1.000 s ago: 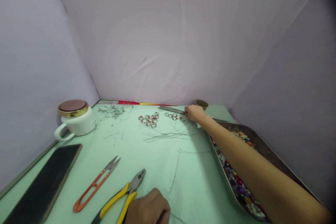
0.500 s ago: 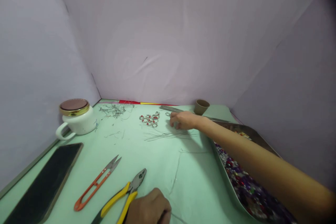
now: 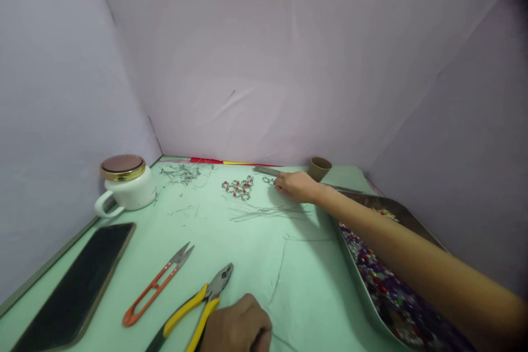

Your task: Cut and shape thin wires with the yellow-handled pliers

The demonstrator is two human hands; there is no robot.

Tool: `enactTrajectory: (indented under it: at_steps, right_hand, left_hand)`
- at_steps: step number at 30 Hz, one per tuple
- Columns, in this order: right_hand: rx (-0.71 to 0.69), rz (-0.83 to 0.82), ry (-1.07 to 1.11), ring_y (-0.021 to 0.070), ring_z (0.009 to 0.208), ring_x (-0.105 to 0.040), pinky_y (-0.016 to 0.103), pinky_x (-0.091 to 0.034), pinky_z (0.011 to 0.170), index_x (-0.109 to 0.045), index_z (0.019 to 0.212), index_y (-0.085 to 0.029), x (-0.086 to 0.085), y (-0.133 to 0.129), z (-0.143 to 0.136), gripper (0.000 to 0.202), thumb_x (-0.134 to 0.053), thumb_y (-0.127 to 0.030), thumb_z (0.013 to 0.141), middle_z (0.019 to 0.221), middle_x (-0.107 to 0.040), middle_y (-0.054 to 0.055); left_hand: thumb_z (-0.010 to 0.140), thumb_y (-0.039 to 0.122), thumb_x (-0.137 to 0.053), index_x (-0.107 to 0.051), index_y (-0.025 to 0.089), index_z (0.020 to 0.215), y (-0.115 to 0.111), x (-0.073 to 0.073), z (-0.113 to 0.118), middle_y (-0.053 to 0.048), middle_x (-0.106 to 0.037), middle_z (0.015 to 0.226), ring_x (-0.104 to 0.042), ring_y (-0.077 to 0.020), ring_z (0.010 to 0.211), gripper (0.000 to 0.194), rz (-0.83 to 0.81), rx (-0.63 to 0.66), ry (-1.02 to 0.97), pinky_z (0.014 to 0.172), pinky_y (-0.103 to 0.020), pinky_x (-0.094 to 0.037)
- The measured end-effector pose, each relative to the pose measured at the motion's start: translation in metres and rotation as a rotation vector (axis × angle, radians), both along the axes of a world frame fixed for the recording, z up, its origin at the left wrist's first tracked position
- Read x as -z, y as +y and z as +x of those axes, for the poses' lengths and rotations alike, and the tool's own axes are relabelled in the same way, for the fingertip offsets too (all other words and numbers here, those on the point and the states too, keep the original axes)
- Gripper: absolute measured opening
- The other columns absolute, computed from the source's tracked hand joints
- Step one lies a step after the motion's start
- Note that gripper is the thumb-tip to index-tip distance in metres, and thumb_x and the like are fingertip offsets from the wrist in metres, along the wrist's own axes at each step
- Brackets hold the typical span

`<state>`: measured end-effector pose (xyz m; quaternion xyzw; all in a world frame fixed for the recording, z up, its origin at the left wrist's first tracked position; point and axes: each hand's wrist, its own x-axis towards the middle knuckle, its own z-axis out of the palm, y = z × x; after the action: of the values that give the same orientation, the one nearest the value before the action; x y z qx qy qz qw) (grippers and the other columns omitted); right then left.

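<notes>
My right hand (image 3: 297, 186) reaches over the far middle of the table. Its fingers are pinched at a small ring of clear and red beads (image 3: 269, 181), partly covered by the fingertips. To the left of it lies a cluster of linked bead rings (image 3: 238, 188) with red beads. Near the bottom edge my left hand (image 3: 238, 323) rests closed, knuckles up, beside the yellow-handled pliers (image 3: 202, 308). A thin wire runs out from under it to the right; what its fingers hold is hidden. Loose wires (image 3: 264, 212) lie in front of my right hand.
Orange thread snips (image 3: 157, 286) and a dark phone (image 3: 78, 286) lie at left, with a lidded white mug (image 3: 134, 193) behind. Wire scraps (image 3: 185, 173) lie at the back. A metal tray (image 3: 358, 291) of beads stands under my right forearm, a small brown cup (image 3: 319, 169) beyond.
My right hand has moved slightly away and up to the small bead ring, its fingertips now at the ring. My left hand stays by the pliers. The whole view has shifted a little.
</notes>
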<state>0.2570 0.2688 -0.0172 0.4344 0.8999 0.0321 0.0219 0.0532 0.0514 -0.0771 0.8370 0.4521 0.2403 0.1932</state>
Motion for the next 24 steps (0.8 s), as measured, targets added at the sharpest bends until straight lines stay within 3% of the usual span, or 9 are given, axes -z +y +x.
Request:
enactTrajectory:
  at_steps: [3,5,7,9,11,13,15,18,24]
  right_hand:
    - [0.136,0.104,0.102,0.0166,0.068,-0.050,0.024,-0.024,0.051,-0.054,0.083,-0.016,-0.030,-0.015,-0.003,0.013,-0.042,-0.015,0.077,0.084,-0.058,0.008]
    - [0.231,0.129,0.238,0.0151,0.060,-0.047,0.024,-0.025,0.050,-0.051,0.084,-0.018,-0.046,-0.042,-0.011,0.016,-0.035,-0.019,0.081,0.069,-0.055,0.004]
    - [0.337,-0.193,0.865,0.0110,0.051,-0.039,0.022,-0.024,0.046,-0.047,0.073,-0.018,-0.049,-0.084,-0.026,0.013,-0.040,-0.026,0.080,0.062,-0.048,0.000]
    - [0.341,-0.775,1.339,0.0076,0.046,-0.032,0.020,-0.020,0.041,-0.043,0.066,-0.019,-0.036,-0.132,-0.043,0.020,-0.050,-0.035,0.075,0.063,-0.045,-0.001]
    - [0.367,-1.243,1.585,0.0057,0.044,-0.027,0.019,-0.015,0.039,-0.044,0.065,-0.018,-0.015,-0.175,-0.059,0.027,-0.060,-0.038,0.068,0.063,-0.043,-0.002]
    - [0.381,-1.426,1.739,0.0045,0.044,-0.026,0.018,-0.013,0.037,-0.046,0.063,-0.015,0.005,-0.204,-0.069,0.029,-0.064,-0.039,0.066,0.061,-0.042,-0.002]
    - [0.422,-1.456,1.841,0.0038,0.045,-0.028,0.016,-0.015,0.037,-0.048,0.064,-0.014,0.017,-0.218,-0.071,0.028,-0.068,-0.035,0.064,0.064,-0.045,-0.001]
    - [0.433,-1.414,1.849,0.0037,0.045,-0.031,0.015,-0.020,0.037,-0.051,0.065,-0.014,0.021,-0.224,-0.064,0.026,-0.070,-0.031,0.062,0.063,-0.048,-0.001]
    - [0.484,-1.301,1.789,0.0037,0.038,-0.030,0.016,-0.025,0.035,-0.054,0.059,-0.013,0.030,-0.233,-0.064,0.026,-0.069,-0.033,0.063,0.046,-0.042,-0.005]
  left_hand:
    - [0.061,0.006,-0.043,-0.054,0.017,0.061,-0.003,0.002,0.002,0.000,-0.054,0.056,-0.051,-0.0086,0.047,0.015,-0.009,-0.041,-0.123,0.044,-0.017,-0.033]
    - [0.066,0.010,-0.044,-0.052,0.017,0.061,-0.005,-0.001,0.002,0.000,-0.052,0.057,-0.048,-0.0090,0.048,0.012,-0.043,-0.116,-0.189,0.045,-0.019,-0.032]
    - [0.073,0.017,-0.043,-0.051,0.017,0.062,-0.007,-0.007,0.001,0.000,-0.050,0.058,-0.045,-0.0097,0.051,0.014,-0.107,-0.186,-0.258,0.047,-0.020,-0.032]
    - [0.079,0.023,-0.040,-0.050,0.017,0.066,-0.008,-0.014,0.000,0.000,-0.048,0.060,-0.043,-0.0100,0.053,0.018,-0.178,-0.248,-0.364,0.049,-0.020,-0.033]
    - [0.080,0.027,-0.040,-0.052,0.016,0.069,-0.008,-0.019,-0.002,0.000,-0.049,0.061,-0.043,-0.0103,0.054,0.019,-0.254,-0.251,-0.465,0.050,-0.020,-0.035]
    - [0.080,0.028,-0.043,-0.053,0.015,0.071,-0.008,-0.021,-0.004,0.000,-0.052,0.063,-0.045,-0.0105,0.056,0.019,-0.347,-0.214,-0.539,0.052,-0.021,-0.036]
    - [0.078,0.029,-0.047,-0.054,0.015,0.073,-0.007,-0.021,-0.004,0.001,-0.052,0.059,-0.043,-0.0096,0.052,0.017,-0.459,-0.238,-0.643,0.049,-0.020,-0.034]
    - [0.078,0.032,-0.047,-0.054,0.015,0.082,-0.006,-0.023,-0.005,0.004,-0.047,0.052,-0.041,-0.0083,0.046,0.019,-0.563,-0.317,-0.771,0.045,-0.020,-0.033]
    - [0.075,0.033,-0.053,-0.057,0.012,0.078,-0.006,-0.024,-0.004,0.002,-0.051,0.050,-0.043,-0.0074,0.045,0.021,-0.669,-0.203,-0.867,0.044,-0.020,-0.035]
